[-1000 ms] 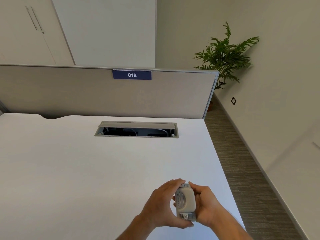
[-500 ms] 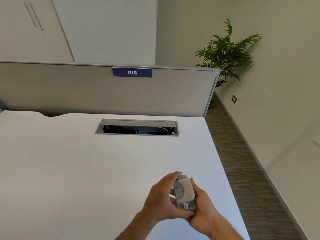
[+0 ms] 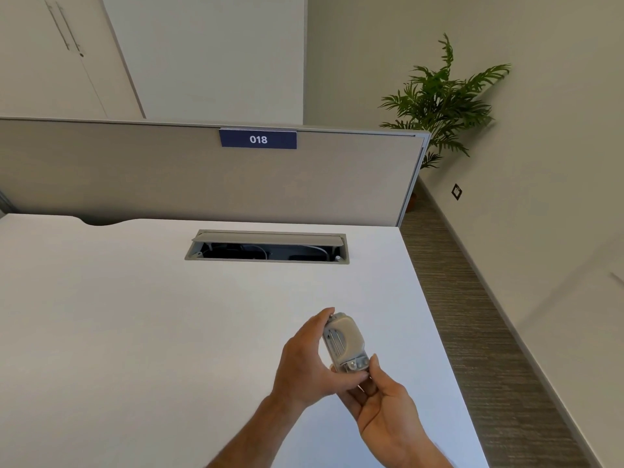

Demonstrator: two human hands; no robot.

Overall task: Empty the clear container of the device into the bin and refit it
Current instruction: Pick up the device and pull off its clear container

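Observation:
A small grey device [image 3: 344, 342] with slots on its face is held upright above the white desk [image 3: 135, 332], near its right front corner. My left hand [image 3: 310, 363] wraps its left side, fingertips at the top and thumb at the bottom. My right hand [image 3: 385, 403] grips its lower end from below and behind, thumb beside a clear-looking part at the bottom. I cannot tell whether the clear container is on or off. No bin is in view.
An open cable hatch [image 3: 266, 248] is set in the desk's far middle. A grey partition [image 3: 169, 177] labelled 018 closes the back. To the right the desk edge drops to striped carpet [image 3: 472, 315]; a potted plant [image 3: 442, 99] stands in the corner.
Both hands have lifted the device slightly farther from me. My right hand has slid down from its right side to its lower end, uncovering the right side.

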